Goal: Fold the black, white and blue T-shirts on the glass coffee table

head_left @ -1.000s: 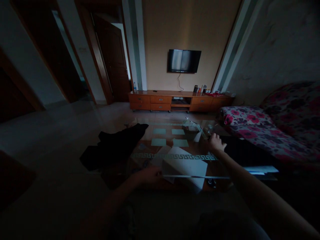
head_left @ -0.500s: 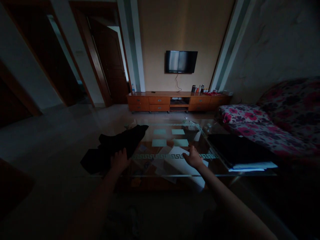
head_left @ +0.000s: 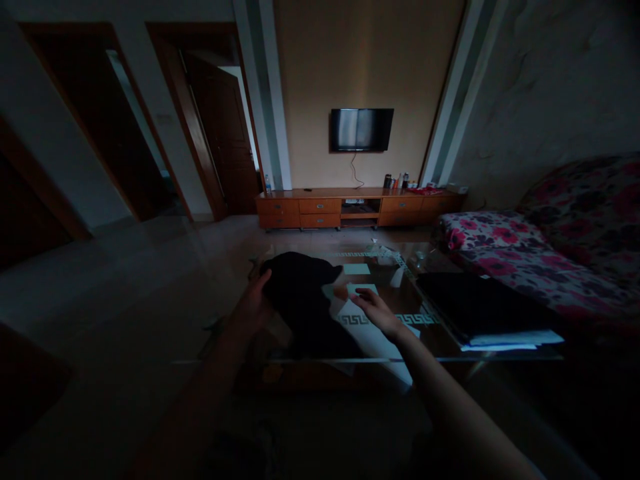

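A black garment lies bunched over the middle-left of the glass table, its near end reaching the front edge. My left hand is at the garment's left side, gripping it there, with its fingers partly hidden by the dark cloth. Just right of the garment, my right hand hovers over the glass, fingers stretched out and apart, holding nothing. A folded black stack with white and blue layers beneath rests at the table's right end.
White sheets show below the glass. A flower-patterned sofa stands at the right. Beyond the table is a wooden TV cabinet with bottles and small items on top, under a wall-mounted television.
The black garment has shifted from the table's left end to the right, with its shape changed. My left hand has moved slightly right and away from me; my right hand has moved slightly left.
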### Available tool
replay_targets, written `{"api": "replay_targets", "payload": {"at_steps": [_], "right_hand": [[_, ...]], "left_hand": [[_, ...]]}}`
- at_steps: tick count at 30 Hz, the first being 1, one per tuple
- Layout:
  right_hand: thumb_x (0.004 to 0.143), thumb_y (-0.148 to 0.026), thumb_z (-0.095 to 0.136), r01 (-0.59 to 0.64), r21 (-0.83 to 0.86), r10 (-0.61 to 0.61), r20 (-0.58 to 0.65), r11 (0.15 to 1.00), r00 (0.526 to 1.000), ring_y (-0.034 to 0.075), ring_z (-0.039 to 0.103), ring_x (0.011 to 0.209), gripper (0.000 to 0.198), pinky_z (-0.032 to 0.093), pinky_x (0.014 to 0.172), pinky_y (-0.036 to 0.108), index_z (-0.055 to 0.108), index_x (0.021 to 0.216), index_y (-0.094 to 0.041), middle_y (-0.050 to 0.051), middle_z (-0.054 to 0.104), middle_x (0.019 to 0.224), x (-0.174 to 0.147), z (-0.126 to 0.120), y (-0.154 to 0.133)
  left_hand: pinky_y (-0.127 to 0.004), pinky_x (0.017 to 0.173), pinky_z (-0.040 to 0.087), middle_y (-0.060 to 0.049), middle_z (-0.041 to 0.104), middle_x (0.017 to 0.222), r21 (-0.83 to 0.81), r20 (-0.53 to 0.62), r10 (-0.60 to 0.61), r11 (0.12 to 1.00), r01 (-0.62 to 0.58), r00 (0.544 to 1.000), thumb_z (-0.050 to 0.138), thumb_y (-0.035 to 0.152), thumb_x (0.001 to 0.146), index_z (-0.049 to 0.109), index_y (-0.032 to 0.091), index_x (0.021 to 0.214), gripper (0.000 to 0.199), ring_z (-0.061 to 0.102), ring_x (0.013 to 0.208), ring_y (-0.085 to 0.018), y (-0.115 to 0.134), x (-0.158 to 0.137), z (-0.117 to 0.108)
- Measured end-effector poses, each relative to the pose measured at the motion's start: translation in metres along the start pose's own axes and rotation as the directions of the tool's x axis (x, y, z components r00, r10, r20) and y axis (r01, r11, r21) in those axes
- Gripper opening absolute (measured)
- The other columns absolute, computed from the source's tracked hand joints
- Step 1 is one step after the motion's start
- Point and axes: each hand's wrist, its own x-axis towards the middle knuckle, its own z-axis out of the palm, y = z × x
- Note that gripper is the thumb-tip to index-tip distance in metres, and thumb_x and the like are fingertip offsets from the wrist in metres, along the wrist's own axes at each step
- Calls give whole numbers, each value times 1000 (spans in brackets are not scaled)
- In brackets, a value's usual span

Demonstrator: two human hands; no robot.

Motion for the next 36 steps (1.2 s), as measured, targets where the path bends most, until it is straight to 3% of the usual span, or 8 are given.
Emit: {"api": "replay_targets", "payload": {"at_steps": [4, 9, 13, 15, 19, 24, 29, 36], "right_hand": [[85, -60, 64, -87, 307, 52, 117, 948, 992, 25, 61, 123, 49, 50, 103, 38, 63, 123, -28, 3, 69, 127, -16, -8, -24], [79, -44, 75, -248, 506, 17, 418, 826, 908, 22, 74, 89, 44, 59, 77, 33, 66, 119, -27, 2, 77, 103, -34, 2, -28], [68, -26, 82, -186, 635, 41, 235, 750, 971, 16, 71, 70, 37, 56, 64, 24, 69, 103, -23, -1, 77, 85, -25, 7, -26], [68, -24, 83, -108, 690, 38, 116, 715, 992, 15, 70, 67, 34, 55, 61, 22, 69, 99, -23, -2, 76, 79, -18, 3, -30], [70, -30, 83, 95, 732, -89, -46, 675, 995, 18, 72, 79, 46, 58, 70, 27, 67, 113, -25, -1, 76, 88, -14, -10, -47], [70, -30, 84, 212, 743, -139, -161, 635, 977, 17, 71, 80, 63, 58, 73, 27, 61, 128, -31, -5, 75, 87, -24, -22, -67], [72, -28, 83, 100, 771, -149, -7, 629, 989, 13, 70, 83, 72, 57, 72, 24, 52, 137, -39, -7, 75, 103, -29, -19, -62], [75, -41, 84, -260, 562, 81, 324, 785, 943, 9, 63, 60, 101, 53, 58, 24, 21, 153, -49, -6, 71, 97, -28, 26, -27]], "left_hand": [[-43, 88, 57, -10, 76, 111, 118, 45, -39, 992, 33, 998, 34, 66, 94, 62, 20, 134, 67, 71, 103, -29, 17, -21, 8], [-44, 90, 57, -11, 77, 110, 165, 128, -233, 964, 211, 964, 32, 74, 91, 64, 18, 131, 76, 72, 103, -31, -7, -36, 24], [-44, 92, 56, -15, 77, 106, 52, 358, -354, 931, 360, 864, 76, 49, 73, 67, 12, 121, 62, 72, 103, -35, -20, -44, 26], [-45, 93, 55, -14, 77, 108, 53, 397, -334, 938, 342, 855, 85, 27, 60, 65, 14, 123, 67, 71, 104, -35, -22, -45, 25], [-44, 95, 53, -9, 76, 114, 45, 213, -171, 985, 165, 962, 84, 6, 53, 61, 21, 128, 81, 70, 108, -32, -21, -43, 27], [-41, 97, 54, -11, 75, 118, -142, 167, -98, 982, 122, 981, 87, 18, 65, 64, 19, 125, 64, 71, 106, -29, -21, -35, 32], [-40, 92, 58, -11, 78, 109, -279, 84, -183, 939, 200, 979, 81, 26, 74, 68, 16, 122, 50, 75, 97, -28, -27, -23, 29], [-40, 89, 59, -8, 77, 106, -309, -135, -243, 931, 192, 960, 75, 26, 82, 63, 21, 126, 46, 75, 95, -25, -43, -11, 21]]}}
